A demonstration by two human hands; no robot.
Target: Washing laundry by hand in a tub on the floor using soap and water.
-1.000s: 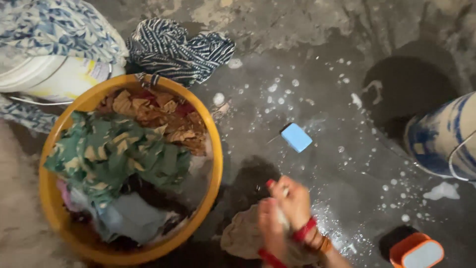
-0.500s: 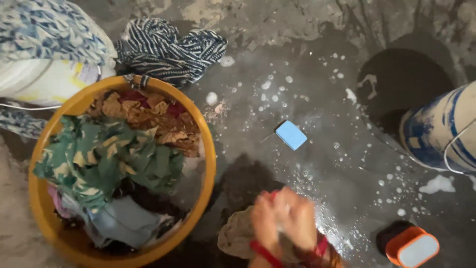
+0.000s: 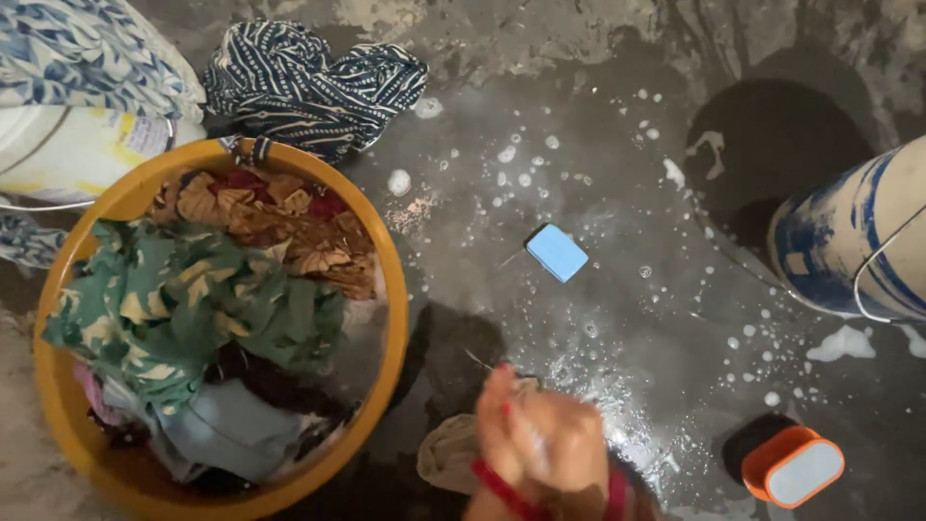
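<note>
Hands are pressing together low in the head view, both blurred: the left hand (image 3: 506, 425) is lying against the right hand (image 3: 569, 449), fingers curled in, and between them and under them a small wad of beige wet cloth (image 3: 453, 453) is showing at the left, resting on the wet floor. How firmly either hand is closing on that cloth I cannot tell, since the blur is hiding the fingers. Red bangles (image 3: 502, 487) are sitting on the wrists.

Foam flecks are lying scattered across the dark, wet concrete floor (image 3: 617, 145). A flat light-blue rectangular bar of soap (image 3: 557, 253) is lying on that floor, well apart from the hands and above them in the frame. A round yellow plastic tub (image 3: 391, 318) is standing just left of the hands, heaped with clothes: a green and yellow patterned garment (image 3: 183, 309) on top, a brown and red printed one (image 3: 280, 227) behind it, a pale grey-blue piece (image 3: 227, 429) lower down. A crumpled navy cloth with white stripes (image 3: 309, 82) is lying beyond the tub's rim. A blue and white metal bucket (image 3: 858, 241) is standing at the right edge, and a small orange-edged brush with a white face (image 3: 796, 468) is lying near the lower right corner.
</note>
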